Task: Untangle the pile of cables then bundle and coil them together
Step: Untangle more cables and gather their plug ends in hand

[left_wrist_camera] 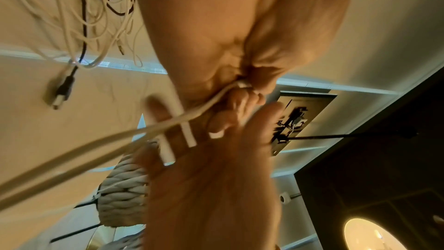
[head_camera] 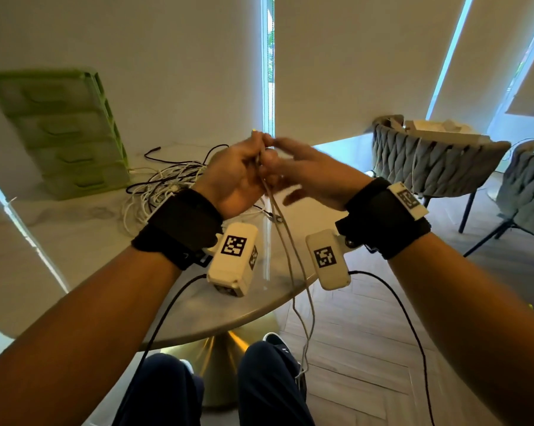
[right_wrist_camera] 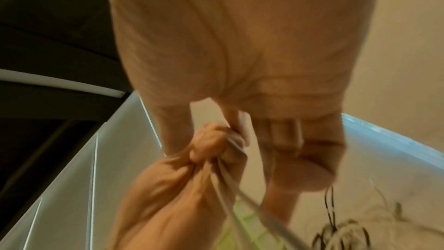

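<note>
My left hand (head_camera: 244, 170) is raised over the table and grips a pale grey cable (head_camera: 285, 241) in its curled fingers (left_wrist_camera: 254, 77). Two strands of that cable hang past the table edge toward the floor. The right hand (head_camera: 305, 173) is blurred; its fingers reach fairly straight to the left hand's fingertips and touch there. In the right wrist view the left fist (right_wrist_camera: 211, 144) holds the strands (right_wrist_camera: 242, 197). The tangled pile of white and black cables (head_camera: 164, 186) lies on the table behind my left wrist.
A green drawer unit (head_camera: 59, 130) stands at the back left of the round marble table (head_camera: 75, 229). Grey woven chairs (head_camera: 428, 161) stand to the right. A black plug (left_wrist_camera: 63, 86) lies at the pile's edge. My knees are below the table rim.
</note>
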### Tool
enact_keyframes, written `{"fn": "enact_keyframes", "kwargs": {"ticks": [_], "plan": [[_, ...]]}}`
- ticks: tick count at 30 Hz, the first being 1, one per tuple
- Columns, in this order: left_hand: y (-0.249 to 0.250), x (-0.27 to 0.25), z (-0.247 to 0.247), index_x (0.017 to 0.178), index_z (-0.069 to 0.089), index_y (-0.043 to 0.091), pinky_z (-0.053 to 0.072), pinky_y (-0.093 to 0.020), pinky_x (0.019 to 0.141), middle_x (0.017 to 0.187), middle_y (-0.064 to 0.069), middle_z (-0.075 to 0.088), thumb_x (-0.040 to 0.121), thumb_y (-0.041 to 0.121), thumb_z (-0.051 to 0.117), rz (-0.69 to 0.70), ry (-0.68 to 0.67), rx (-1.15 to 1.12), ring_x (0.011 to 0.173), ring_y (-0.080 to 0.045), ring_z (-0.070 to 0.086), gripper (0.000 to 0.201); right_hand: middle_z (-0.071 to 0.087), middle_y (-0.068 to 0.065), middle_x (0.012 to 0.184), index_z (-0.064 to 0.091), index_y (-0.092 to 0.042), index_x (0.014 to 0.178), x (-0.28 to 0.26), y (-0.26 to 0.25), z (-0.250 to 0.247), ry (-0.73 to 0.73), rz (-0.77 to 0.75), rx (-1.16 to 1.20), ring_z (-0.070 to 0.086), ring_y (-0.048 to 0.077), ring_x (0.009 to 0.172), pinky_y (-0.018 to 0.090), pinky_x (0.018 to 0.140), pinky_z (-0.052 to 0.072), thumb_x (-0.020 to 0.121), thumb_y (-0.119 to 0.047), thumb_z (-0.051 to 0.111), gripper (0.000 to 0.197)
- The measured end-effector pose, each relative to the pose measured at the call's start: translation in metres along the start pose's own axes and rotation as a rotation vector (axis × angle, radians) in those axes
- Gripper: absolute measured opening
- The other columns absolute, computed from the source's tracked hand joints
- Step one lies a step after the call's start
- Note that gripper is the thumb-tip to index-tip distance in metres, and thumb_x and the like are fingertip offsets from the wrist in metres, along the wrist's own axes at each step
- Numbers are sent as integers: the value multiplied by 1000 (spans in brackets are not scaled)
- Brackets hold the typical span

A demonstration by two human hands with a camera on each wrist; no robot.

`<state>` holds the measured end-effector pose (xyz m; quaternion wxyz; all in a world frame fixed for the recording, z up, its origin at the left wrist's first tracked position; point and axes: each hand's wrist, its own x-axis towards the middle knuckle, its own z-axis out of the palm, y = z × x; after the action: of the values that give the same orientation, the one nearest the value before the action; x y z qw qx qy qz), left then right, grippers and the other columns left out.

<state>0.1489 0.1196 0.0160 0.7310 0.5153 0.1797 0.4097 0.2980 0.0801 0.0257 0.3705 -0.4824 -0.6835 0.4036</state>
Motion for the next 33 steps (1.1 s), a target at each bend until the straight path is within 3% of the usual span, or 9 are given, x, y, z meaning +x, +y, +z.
{"fn": "enact_keyframes", "kwargs": {"ticks": [4,7,11,14,19,22,24,27,33], "plan": [[20,2,-26,88,49,21,49,-28,66,68,4,46,100,38,36,81,26,-92,63,-11,50,25,67,-2,75,58,-21,111,3,8,18,-189,106,-115,62,12,69,28,69,50,101,-29,45,19],[40,-1,-59,83,48,22,40,-20,53,57,6,37,96,37,42,161,170,-134,48,-8,38,20,56,-3,62,60,-15,95,11,8,30,-270,143,-119,62,13,64,25,63,47,104,-29,36,29],[68,-2,-113,75,44,22,25,-17,36,45,8,30,101,29,31,262,411,-242,36,-6,26,29,47,-1,63,55,-11,88,29,0,54,-299,124,-227,49,13,51,23,51,43,104,-26,34,31],[70,-10,-138,82,51,17,27,-18,40,50,7,34,102,41,22,271,472,-254,41,-6,27,43,51,0,66,57,-12,88,43,-7,73,-390,118,-353,51,13,50,23,52,45,103,-22,35,29],[67,-17,-164,80,46,17,27,-15,36,47,8,34,102,20,26,322,587,-301,35,-6,26,30,58,2,72,58,-8,99,60,-14,94,-543,86,-563,61,16,56,23,57,50,103,-18,35,26],[75,-17,-180,75,42,21,21,-16,32,46,9,32,103,21,29,432,676,-342,34,-5,23,31,56,-5,71,57,-13,99,58,-8,106,-672,40,-694,59,5,53,13,49,46,100,-11,41,16],[80,-14,-191,75,43,22,20,-17,32,47,9,33,104,24,31,507,723,-325,35,-4,22,32,59,-4,71,57,-19,93,58,-5,108,-687,1,-796,56,5,54,15,53,46,99,-13,44,15],[79,-7,-205,77,44,21,20,-17,32,50,8,36,105,29,32,522,725,-324,36,-4,23,31,64,-6,68,59,-19,91,77,-13,97,-774,142,-746,61,11,60,26,68,53,101,-22,42,20],[63,1,-238,85,48,19,21,-17,31,51,7,38,105,28,32,477,689,-345,36,-4,25,27,67,0,81,62,-19,98,151,-6,96,-507,118,-677,65,14,69,23,60,52,100,-31,46,19]]}}
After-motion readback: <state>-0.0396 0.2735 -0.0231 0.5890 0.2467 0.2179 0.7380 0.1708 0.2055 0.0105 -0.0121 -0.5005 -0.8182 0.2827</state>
